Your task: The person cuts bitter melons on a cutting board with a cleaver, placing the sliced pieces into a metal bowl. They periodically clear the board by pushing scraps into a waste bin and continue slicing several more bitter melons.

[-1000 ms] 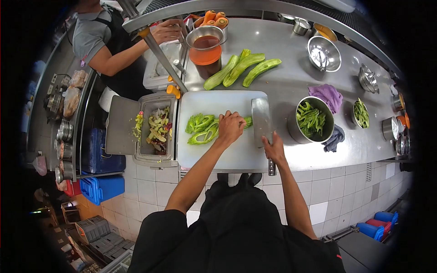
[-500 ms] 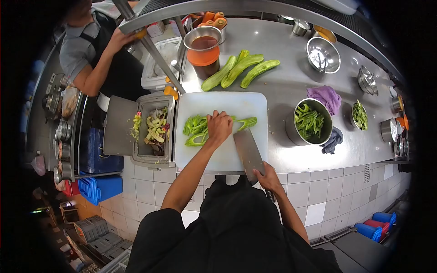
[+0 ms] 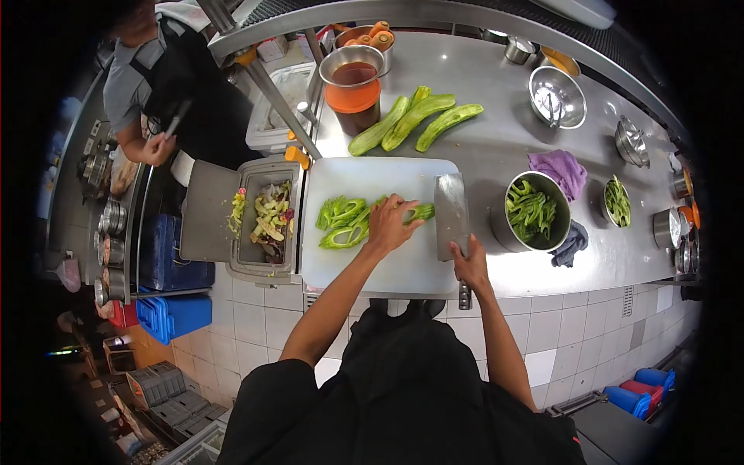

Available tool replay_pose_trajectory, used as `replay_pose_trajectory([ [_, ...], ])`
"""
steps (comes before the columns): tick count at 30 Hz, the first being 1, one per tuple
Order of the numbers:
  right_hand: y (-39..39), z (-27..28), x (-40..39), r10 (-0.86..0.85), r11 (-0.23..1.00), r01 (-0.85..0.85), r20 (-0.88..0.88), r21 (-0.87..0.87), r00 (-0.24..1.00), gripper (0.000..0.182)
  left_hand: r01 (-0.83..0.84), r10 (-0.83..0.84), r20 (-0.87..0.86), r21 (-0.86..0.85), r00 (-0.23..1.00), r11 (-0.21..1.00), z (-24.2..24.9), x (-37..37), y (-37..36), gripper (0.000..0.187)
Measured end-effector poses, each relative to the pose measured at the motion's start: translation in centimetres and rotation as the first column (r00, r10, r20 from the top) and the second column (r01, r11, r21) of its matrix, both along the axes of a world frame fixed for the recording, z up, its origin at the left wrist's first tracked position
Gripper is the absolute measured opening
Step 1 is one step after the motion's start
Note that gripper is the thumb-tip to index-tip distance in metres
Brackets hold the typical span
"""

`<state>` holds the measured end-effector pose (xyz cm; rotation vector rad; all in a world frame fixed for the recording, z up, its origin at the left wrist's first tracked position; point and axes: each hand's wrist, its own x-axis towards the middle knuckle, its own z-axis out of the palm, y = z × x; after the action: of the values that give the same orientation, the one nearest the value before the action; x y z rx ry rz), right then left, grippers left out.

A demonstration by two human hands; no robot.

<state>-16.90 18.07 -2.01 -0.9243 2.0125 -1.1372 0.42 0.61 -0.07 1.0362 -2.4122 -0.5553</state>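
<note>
On the white cutting board point(image 3: 372, 275) lie green vegetable pieces point(image 3: 341, 213), some hollow and sliced. My left hand point(image 3: 391, 225) rests over these pieces with its fingers apart, touching a piece at the right end of the row. A broad cleaver point(image 3: 451, 213) is in my right hand point(image 3: 470, 263); its blade stands at the board's right edge, just right of the vegetables. Behind the board lie several peeled green vegetables point(image 3: 418, 120).
A bin of scraps point(image 3: 298, 256) adjoins the board's left side. At right are a pot of cut greens point(image 3: 531, 209), a purple cloth point(image 3: 559, 172) and a metal bowl point(image 3: 558, 97). A co-worker point(image 3: 143, 101) stands at the upper left.
The cleaver has moved right and turned more upright, away from the vegetables. My left hand has shifted right and spread its fingers. The co-worker's arm has come down.
</note>
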Motion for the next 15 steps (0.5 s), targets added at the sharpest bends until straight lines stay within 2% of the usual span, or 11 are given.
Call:
replay_pose_trajectory([
  [2,-0.6,-0.2,0.5,-0.009,1.000,0.009,0.002,-0.028,1.000,0.031,0.040,-0.039,-0.014,0.021,0.999,0.999,-0.3,0.0,-0.4,0.017],
  [3,-1.1,-0.1,0.5,0.013,0.999,-0.012,0.032,-0.035,0.999,0.028,0.037,-0.037,-0.013,0.021,0.999,0.999,-0.2,0.0,-0.5,0.017],
  [5,-1.9,0.1,0.3,0.038,0.999,-0.036,0.061,-0.040,0.997,0.025,0.015,-0.015,-0.012,0.000,1.000,1.000,-0.1,-0.4,-0.4,0.004],
  [7,-2.5,1.5,0.3,0.014,0.995,-0.024,0.110,0.092,0.994,0.025,0.012,-0.012,-0.003,-0.012,1.000,1.000,-0.1,-0.5,-0.4,0.005],
  [11,-1.7,2.5,1.7,0.017,0.987,-0.050,0.207,0.154,0.978,0.029,0.002,-0.002,0.012,-0.033,1.000,0.999,-0.1,-0.6,-0.4,0.007],
  [13,0.0,1.9,2.7,0.121,0.993,-0.119,-0.114,0.021,0.986,0.034,-0.012,0.013,0.008,-0.033,1.000,0.999,-0.4,-0.6,-0.4,0.006],
  [15,2.6,0.0,4.3,0.152,0.988,-0.150,-0.108,0.027,0.982,0.036,-0.020,0.020,0.000,-0.032,1.000,0.999,-0.2,-0.8,-0.4,0.006],
])
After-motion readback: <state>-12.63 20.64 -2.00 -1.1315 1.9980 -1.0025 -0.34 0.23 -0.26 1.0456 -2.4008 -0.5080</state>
